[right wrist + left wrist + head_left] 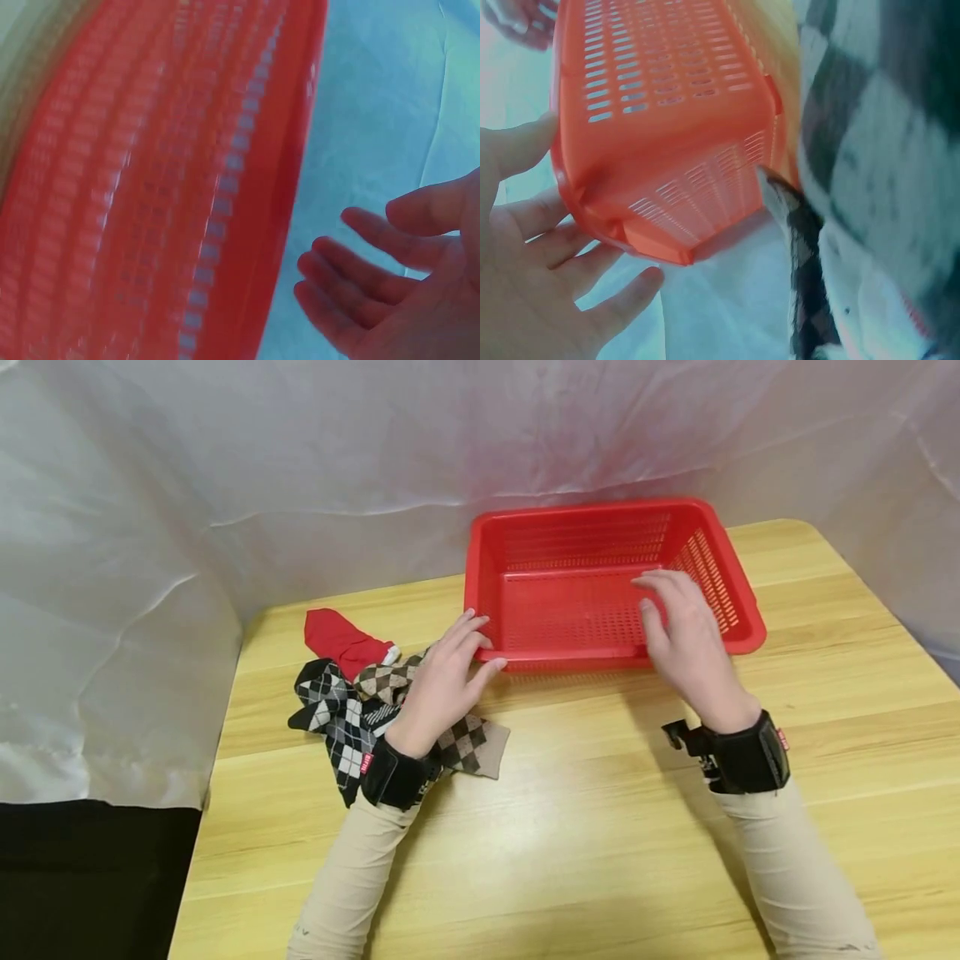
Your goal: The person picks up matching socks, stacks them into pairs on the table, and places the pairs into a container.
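Note:
A red slotted plastic basket (592,511) stands on the wooden table (600,827), with nothing inside that I can see. My left hand (468,652) lies at its near left corner, fingers straight and spread against the rim; the left wrist view shows the left hand (540,262) beside that corner of the basket (667,112). My right hand (667,602) hovers over the basket's near right part, fingers relaxed and holding nothing. In the blurred right wrist view the right hand (390,285) is apart from the basket (150,187).
A pile of socks lies left of the basket: a red sock (341,639), a black-and-white argyle sock (337,718) and a brown argyle sock (468,743) under my left wrist. A white sheet hangs behind. The table's left edge drops to a dark floor.

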Demonstrator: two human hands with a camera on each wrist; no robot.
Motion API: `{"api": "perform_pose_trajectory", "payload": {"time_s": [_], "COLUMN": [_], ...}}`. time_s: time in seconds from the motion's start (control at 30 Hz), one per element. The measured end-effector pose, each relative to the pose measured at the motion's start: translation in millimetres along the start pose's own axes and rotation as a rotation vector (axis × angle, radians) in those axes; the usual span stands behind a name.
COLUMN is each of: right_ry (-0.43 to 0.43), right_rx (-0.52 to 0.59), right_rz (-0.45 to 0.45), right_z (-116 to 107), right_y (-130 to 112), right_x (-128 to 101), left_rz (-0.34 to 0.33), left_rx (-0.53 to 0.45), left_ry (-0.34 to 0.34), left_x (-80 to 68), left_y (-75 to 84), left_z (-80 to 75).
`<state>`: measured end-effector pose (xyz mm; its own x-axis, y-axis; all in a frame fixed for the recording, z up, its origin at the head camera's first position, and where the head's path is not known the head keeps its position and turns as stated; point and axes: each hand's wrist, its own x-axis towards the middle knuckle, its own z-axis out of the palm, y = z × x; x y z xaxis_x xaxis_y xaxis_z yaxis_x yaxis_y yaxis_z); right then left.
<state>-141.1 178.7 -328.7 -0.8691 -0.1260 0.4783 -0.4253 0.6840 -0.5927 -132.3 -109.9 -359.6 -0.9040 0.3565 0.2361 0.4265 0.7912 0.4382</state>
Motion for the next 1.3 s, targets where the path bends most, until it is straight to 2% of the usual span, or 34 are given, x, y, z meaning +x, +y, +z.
{"api": "perform_pose_trajectory", "payload": {"time_s": [0.17, 0.37, 0.73, 1.0, 1.17, 1.3], "right_ry": [-0.006, -0.043, -0.166, -0.266, -0.276, -0.293], "right_rx": [-0.035, -0.048, -0.108, -0.108, -0.118, -0.116], "right_rz": [0.116, 0.194, 0.346, 0.377, 0.387, 0.357], "right_z": [-15.9, -25.7, -34.3, -31.2, -28.4, -25.6], "right_y": [11.1, 20.5, 29.7, 25.0, 25.1, 26.1], "right_x": [2.6, 4.0, 4.0, 4.6, 2.7, 0.5], "left_rz": [-0.022, -0.061, -0.126, -0.160, -0.167, -0.172], "left_rx": [0.000, 0.008, -0.041, -0.037, -0.036, -0.009], "left_ry": [-0.001, -0.007, -0.041, -0.045, -0.058, -0.072], "left_x": [-0.1, -2.1, -3.8, -6.2, -6.3, -6.1], "left_y": [-2.8, -6.8, -11.1, -16.4, -17.9, -18.9], "left_z": [-7.9, -15.8, -28.1, -36.0, -39.7, -42.3]}}
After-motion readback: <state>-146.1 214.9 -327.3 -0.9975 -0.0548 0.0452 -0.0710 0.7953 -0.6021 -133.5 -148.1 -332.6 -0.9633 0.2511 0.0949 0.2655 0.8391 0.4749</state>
